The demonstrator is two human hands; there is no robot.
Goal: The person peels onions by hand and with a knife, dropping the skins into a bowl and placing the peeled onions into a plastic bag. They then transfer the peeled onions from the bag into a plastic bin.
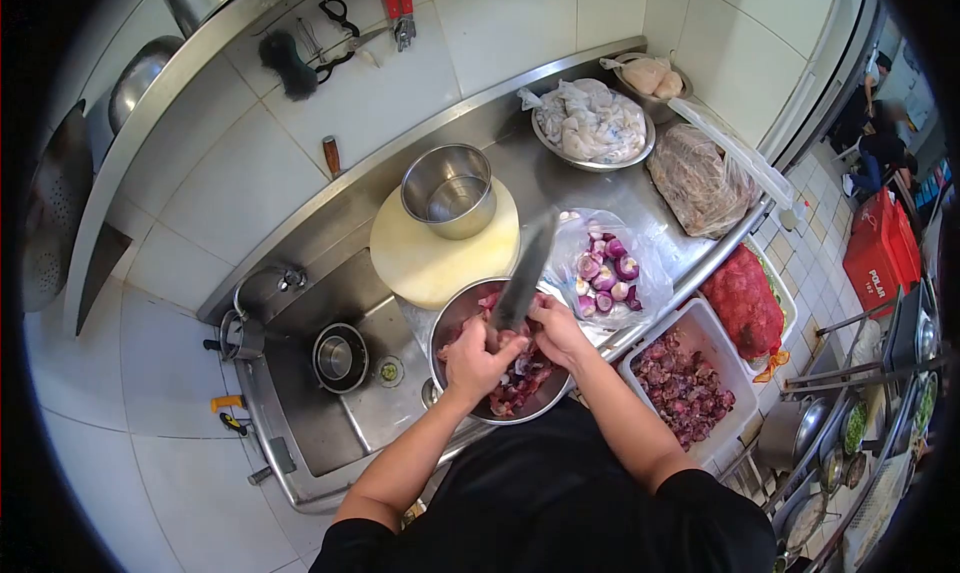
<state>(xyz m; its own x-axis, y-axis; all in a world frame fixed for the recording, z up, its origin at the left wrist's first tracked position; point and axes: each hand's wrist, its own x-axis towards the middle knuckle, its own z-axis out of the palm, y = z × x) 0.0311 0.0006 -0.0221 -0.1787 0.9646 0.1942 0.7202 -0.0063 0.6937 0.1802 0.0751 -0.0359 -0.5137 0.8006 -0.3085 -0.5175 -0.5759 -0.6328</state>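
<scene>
Both my hands are over a steel bowl (pixel 440 358) of reddish-purple onion skins and pieces. A broad-bladed knife (pixel 530 268) points up and away between them, its blade somewhat blurred. My left hand (pixel 480 361) is closed around the knife's lower end, and the handle is hidden. Close beside the blade, my right hand (pixel 558 331) has its fingers curled together; what they pinch cannot be made out. Peeled purple onions (pixel 605 268) lie in a clear plastic bag (pixel 652 285) just beyond my right hand.
A steel pot (pixel 450 218) stands on a round cutting board (pixel 395 258). The sink (pixel 320 423) is at left, holding nested bowls (pixel 340 358). At right are a white crate (pixel 735 358) of onion skins, a red mesh sack (pixel 745 298), and a wrapped bundle (pixel 695 178).
</scene>
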